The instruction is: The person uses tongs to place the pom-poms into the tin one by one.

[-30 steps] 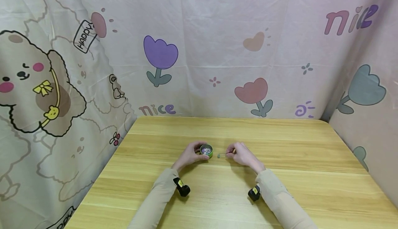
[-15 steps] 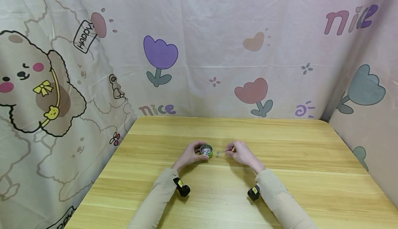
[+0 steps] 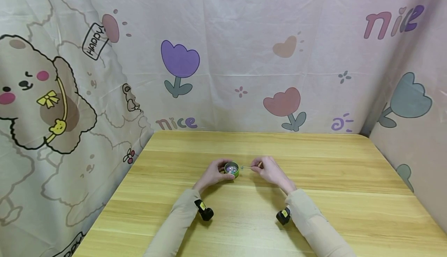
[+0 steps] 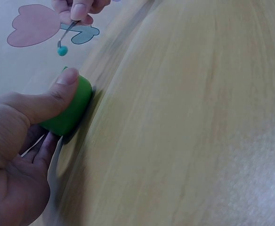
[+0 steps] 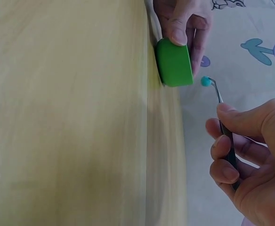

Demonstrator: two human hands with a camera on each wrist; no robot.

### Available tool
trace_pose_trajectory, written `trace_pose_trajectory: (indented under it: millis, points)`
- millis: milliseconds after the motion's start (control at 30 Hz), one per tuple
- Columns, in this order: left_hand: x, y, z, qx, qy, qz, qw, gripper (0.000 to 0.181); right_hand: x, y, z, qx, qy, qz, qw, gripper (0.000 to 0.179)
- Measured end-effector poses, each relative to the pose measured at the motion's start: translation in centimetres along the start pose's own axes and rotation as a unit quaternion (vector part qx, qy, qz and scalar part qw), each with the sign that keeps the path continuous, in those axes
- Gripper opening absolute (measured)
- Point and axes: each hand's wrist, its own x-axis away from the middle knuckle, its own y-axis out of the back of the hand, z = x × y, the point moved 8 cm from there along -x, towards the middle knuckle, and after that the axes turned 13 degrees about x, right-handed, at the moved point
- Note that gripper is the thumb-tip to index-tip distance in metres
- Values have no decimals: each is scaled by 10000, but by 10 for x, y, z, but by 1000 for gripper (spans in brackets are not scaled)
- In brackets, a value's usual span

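Note:
My left hand (image 3: 213, 173) grips a small round green container (image 5: 175, 63) that rests on the table, its thumb on the near side in the left wrist view. Inside the container, several small pale and bluish beads (image 3: 231, 169) show in the head view. To the right of it, my right hand (image 3: 268, 169) holds thin metal tweezers (image 5: 231, 153) between thumb and fingers. Their bent tip pinches a small turquoise bead (image 5: 206, 81). That bead hangs in the air just right of the container, near rim height.
The wood-grain table (image 3: 251, 230) spreads around both hands. A printed cloth backdrop (image 3: 230, 55) stands behind and along the sides of the table. A black camera (image 3: 206, 212) is strapped at each wrist.
My right hand has raised the tweezers and the turquoise bead off the table and moved them slightly left, closer to the container. The left hand and container stay put.

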Motion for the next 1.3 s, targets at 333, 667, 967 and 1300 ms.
trace_pose_trajectory:
  millis: [333,667,967,1300]
  points:
    - [-1,0,2,-121,55,-35,9999,61,-5,-2,9,-128,-20,7,9999,6]
    - [1,1,0,-90,-158,103,9998,62,-11,-6,14,-36,73,-23,10000,5]
    - [0,1,2,-63,-414,168,9990,64,-11,-7,16,-69,84,22,9999,4]
    - [-1,0,4,-2,125,-44,9999,62,-9,-6,7,-32,6,-30,10000,4]
